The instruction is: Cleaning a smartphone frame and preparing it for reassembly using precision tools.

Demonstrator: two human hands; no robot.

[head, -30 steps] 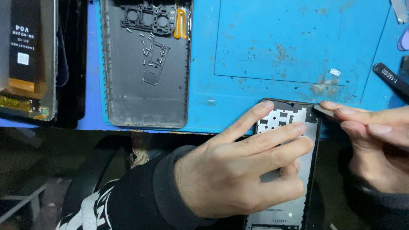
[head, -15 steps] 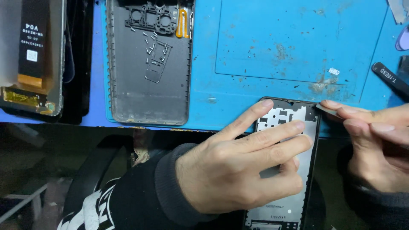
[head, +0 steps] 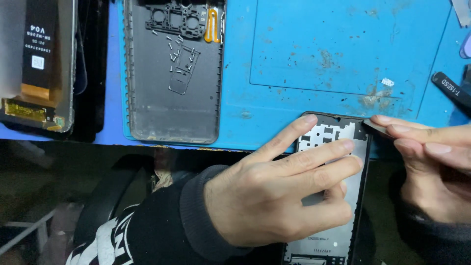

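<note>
Blue bench mat point(head: 314, 54): at its near edge, left hand point(head: 279, 196) clasps the phone frame point(head: 338, 142) while right hand point(head: 431, 167) pinches a thin pry tool point(head: 377, 126) at its corner.

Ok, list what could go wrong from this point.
1. The thin pry tool in the right hand is at the phone frame corner; it may slip toward the left hand fingers.
2. The frame overhangs the blue mat edge and could drop.
3. Loose screws in the back cover could scatter if bumped.

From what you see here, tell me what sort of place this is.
Probably a phone repair bench: a stained blue work mat, a grey plastic phone back cover holding loose screws, and a black phone frame under the left hand.
</note>
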